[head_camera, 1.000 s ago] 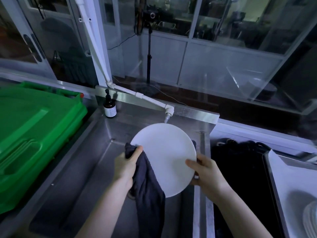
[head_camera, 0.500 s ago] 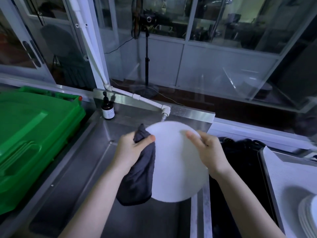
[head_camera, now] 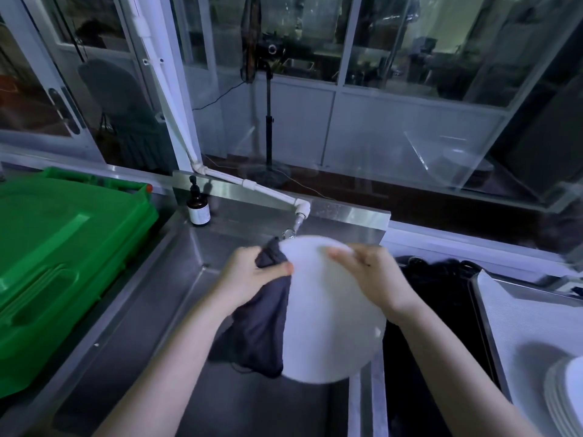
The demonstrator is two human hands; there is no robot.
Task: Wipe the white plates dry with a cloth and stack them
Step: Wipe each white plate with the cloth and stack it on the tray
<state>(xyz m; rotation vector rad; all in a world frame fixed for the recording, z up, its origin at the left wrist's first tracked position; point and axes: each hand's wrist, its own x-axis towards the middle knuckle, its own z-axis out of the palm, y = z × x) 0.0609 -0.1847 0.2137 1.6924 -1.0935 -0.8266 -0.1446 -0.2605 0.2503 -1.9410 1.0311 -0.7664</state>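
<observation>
**Entry: plate-drying station, steel worktop**

- White plate [head_camera: 331, 320]: round and plain, held on edge above the sink [head_camera: 151, 326] with its broad face toward the person. Its far rim is just short of the tap [head_camera: 298, 219].
- Dark cloth [head_camera: 258, 332]: bunched at the plate's far-left rim, with the rest hanging down along the left edge.
- Left hand [head_camera: 249, 275]: pinches the cloth onto the rim, thumb on the near face. The fingers behind the plate are hidden.
- Right hand [head_camera: 369, 275]: fingers curled over the far-right rim, gripping the plate. It is somewhat blurred.
- Stack of plates [head_camera: 564, 402]: near right, on a lined tray [head_camera: 520, 316], well apart from the held plate.
- Sundries: green bin [head_camera: 63, 263] at left; brown pump bottle [head_camera: 198, 209] at the far edge of the worktop.

**Step in hand (judged):** drying the rim and faces of one plate, with stacking not yet begun.

**Handling note:**
- The right hand should feed the plate round through the pinched cloth so the whole rim passes under it.
- Both faces then want a wipe with a flat, dry fold.
- A wet plate is likely slippery, so a firm hold on the rim is advisable.
- Working low over the sink limits the damage from a slip.
- The far rim should stay off the tap.
</observation>
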